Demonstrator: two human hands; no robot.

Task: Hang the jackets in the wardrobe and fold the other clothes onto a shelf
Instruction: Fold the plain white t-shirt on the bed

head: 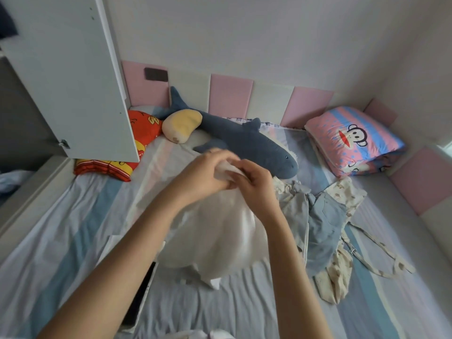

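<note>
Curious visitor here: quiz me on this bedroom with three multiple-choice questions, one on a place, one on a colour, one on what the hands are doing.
1. Where does the shark plush lie? A) on the bed B) on the floor C) inside the wardrobe
2. What colour is the held garment? A) red B) black C) white
3. The hands are: A) both empty B) both gripping the garment C) holding a hanger
Answers: A, it rests on the striped sheet; C, it is plainly white; B, left hand and right hand clutch its top.
</note>
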